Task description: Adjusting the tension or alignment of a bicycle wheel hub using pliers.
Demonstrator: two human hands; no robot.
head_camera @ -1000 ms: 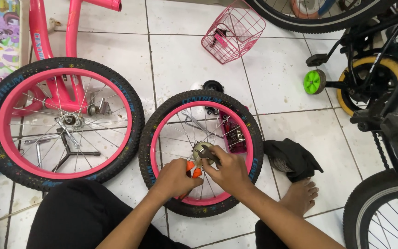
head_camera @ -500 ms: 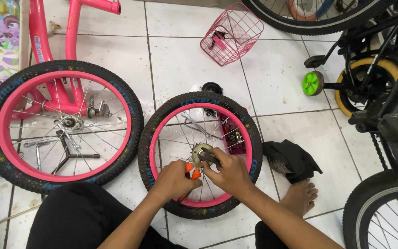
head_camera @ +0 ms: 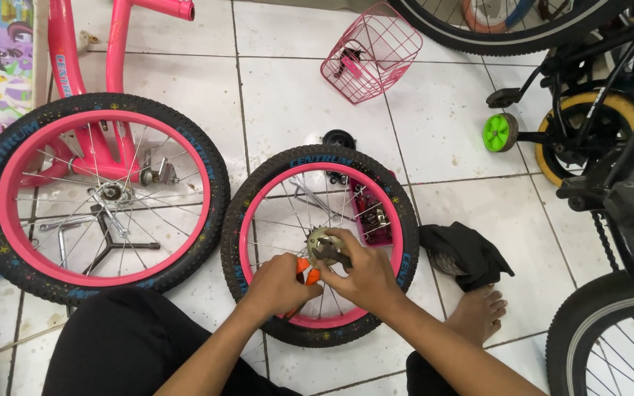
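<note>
A small bicycle wheel with a pink rim and black tyre lies flat on the white tiled floor in front of me. Both hands work at its hub, which carries a small sprocket. My left hand grips an orange-handled tool beside the hub. My right hand holds a dark metal wrench against the hub. A small pink tray of parts shows through the spokes.
A second pink wheel lies to the left over a cross wrench and a pink frame. A pink wire basket stands beyond. A black cloth, my bare foot and dark bicycles are on the right.
Both hands stay at the hub; the grip on the tools has shifted only slightly. The wheel has not moved.
</note>
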